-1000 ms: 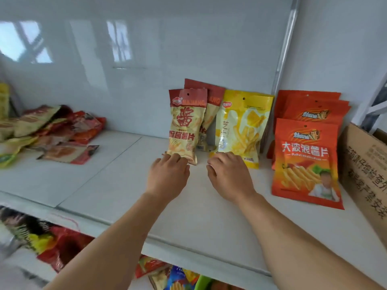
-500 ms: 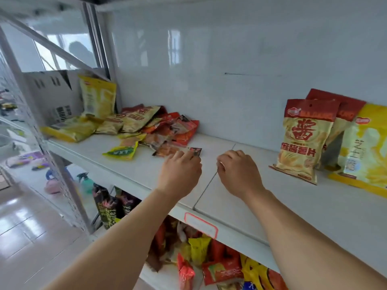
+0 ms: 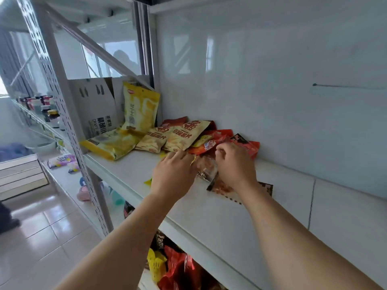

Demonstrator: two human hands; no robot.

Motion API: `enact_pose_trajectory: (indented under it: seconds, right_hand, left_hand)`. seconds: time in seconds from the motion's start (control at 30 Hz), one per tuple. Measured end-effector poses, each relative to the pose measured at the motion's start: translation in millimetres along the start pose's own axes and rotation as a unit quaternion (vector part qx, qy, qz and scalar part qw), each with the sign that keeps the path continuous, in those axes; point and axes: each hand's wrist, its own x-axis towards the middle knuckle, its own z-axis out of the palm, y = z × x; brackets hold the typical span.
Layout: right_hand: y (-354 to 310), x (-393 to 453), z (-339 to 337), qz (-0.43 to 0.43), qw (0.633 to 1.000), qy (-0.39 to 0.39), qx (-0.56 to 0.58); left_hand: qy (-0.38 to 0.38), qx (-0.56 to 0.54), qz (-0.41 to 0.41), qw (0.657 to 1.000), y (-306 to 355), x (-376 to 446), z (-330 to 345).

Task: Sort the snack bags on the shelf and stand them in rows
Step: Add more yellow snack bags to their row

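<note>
On the white shelf board (image 3: 240,216), toward its far left end, lies your heap of loose snack bags, and both of your hands are at its near edge. Your left hand (image 3: 173,174) reaches in with fingers stretched forward and slightly spread, the tips touching the lower edge of a flat cream-and-red crisp bag (image 3: 184,136) — it grips nothing that you can see. Your right hand (image 3: 234,164) is curled, fingers bent inward over a clear-windowed red-and-black snack packet (image 3: 222,188) that lies flat beneath your wrist; whether it actually pinches a packet cannot be told. Just left of the cream bag lies a second one of the same kind (image 3: 151,141), and left of that a yellow bag on its side (image 3: 113,144). Behind them one tall yellow chip bag (image 3: 140,109) stands upright against a grey cardboard box (image 3: 94,107). Red packets (image 3: 217,137) are piled against the white back wall.
</note>
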Motion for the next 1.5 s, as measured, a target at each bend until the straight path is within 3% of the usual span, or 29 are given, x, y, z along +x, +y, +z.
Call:
enact_pose_trajectory:
  seconds: [0.17, 0.4, 0.53, 0.73, 0.8, 0.9, 0.97, 1.23, 1.37, 1.5]
  right_hand:
    - [-26, 61, 52, 0.059, 0.993, -0.043, 0.094]
    - [-78, 130, 121, 0.143, 0.956, -0.12, 0.228]
    - [-109, 153, 171, 0.215, 0.913, -0.171, 0.303]
    - [-167, 161, 228, 0.317, 0.84, -0.26, 0.356]
    - [-181, 162, 241, 0.332, 0.845, -0.27, 0.32]
    - [-197, 165, 258, 0.348, 0.869, -0.257, 0.241]
    - [-207, 166, 265, 0.37, 0.869, -0.235, 0.228]
    - [-230, 161, 286, 0.483, 0.792, -0.055, 0.369]
    - [-239, 160, 284, 0.505, 0.741, -0.066, 0.438]
    - [-239, 161, 291, 0.514, 0.732, -0.111, 0.432]
  left_hand:
    - [-0.019, -0.03, -0.046, 0.998, -57, 40, 27]
    - [-0.034, -0.087, -0.207, 0.974, -153, 104, 36]
    - [-0.03, -0.17, -0.291, 0.941, -227, 150, 50]
    - [-0.099, -0.324, -0.349, 0.874, -300, 210, 79]
    - [-0.143, -0.361, -0.358, 0.849, -313, 218, 92]
    - [-0.215, -0.427, -0.372, 0.796, -328, 219, 105]
    - [-0.221, -0.46, -0.365, 0.779, -333, 218, 109]
    - [-0.206, -0.575, -0.395, 0.686, -337, 206, 113]
    - [-0.186, -0.613, -0.403, 0.654, -334, 205, 116]
    - [-0.169, -0.643, -0.397, 0.633, -325, 207, 110]
